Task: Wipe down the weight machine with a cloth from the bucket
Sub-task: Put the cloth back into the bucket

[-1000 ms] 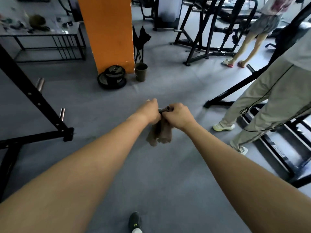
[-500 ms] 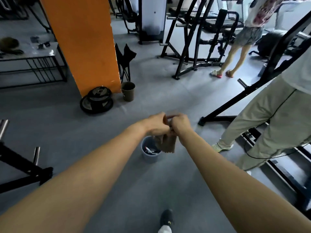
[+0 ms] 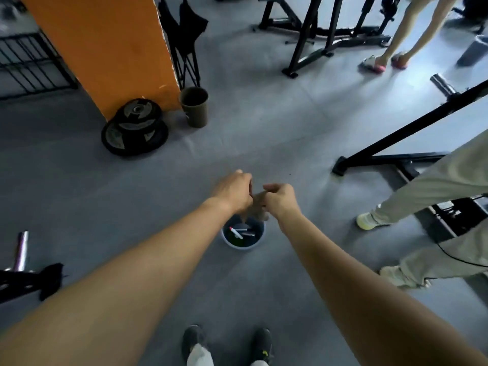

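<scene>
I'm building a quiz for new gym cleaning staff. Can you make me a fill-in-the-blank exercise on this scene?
1. The left hand and right hand together grip a brown ____.
2. It hangs over a round blue-grey ____ that holds a few small items.
3. The weight plates lie stacked at the foot of the ____ pillar.

Missing words: cloth; bucket; orange.

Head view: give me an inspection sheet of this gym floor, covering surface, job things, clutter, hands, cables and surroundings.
Surface: grey floor.
Job's things: brown cloth held above the grey bucket; black machine frame at right.
Clutter: weight plates and brown cup beside the orange pillar; small items in the bucket.
Hands: left hand and right hand both grip the cloth.
Cables: thin black cord near the beige trousers, right.
Surroundings: folding chair, two other people standing.
</scene>
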Demonstrator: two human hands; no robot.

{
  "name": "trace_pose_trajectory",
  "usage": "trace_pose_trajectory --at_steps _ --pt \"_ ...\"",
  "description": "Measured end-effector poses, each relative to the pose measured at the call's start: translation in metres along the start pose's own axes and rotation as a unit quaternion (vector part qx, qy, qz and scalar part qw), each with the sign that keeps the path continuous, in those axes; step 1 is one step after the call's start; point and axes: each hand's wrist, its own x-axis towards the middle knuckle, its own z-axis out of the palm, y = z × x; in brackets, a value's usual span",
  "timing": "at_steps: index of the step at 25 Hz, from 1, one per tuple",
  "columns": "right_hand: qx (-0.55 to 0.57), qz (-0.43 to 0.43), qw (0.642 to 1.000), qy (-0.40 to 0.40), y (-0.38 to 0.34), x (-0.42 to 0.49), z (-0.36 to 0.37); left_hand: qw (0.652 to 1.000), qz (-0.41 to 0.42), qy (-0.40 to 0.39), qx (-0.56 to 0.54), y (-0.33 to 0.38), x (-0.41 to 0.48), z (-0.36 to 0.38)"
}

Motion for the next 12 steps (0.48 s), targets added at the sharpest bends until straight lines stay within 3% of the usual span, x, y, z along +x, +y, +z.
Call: trace_pose_trajectory --at_steps 6,12 --pt "-0.015 0.045 0.999 0.014 0.091 0.115 0.060 0.996 0.004 -0.086 -0.037 -0.078 0.078 0.124" --pt "-0.032 0.043 0.998 0.043 0.195 0.190 0.111 0.995 -0.011 -0.077 -0.061 -0.143 0.118 0.247"
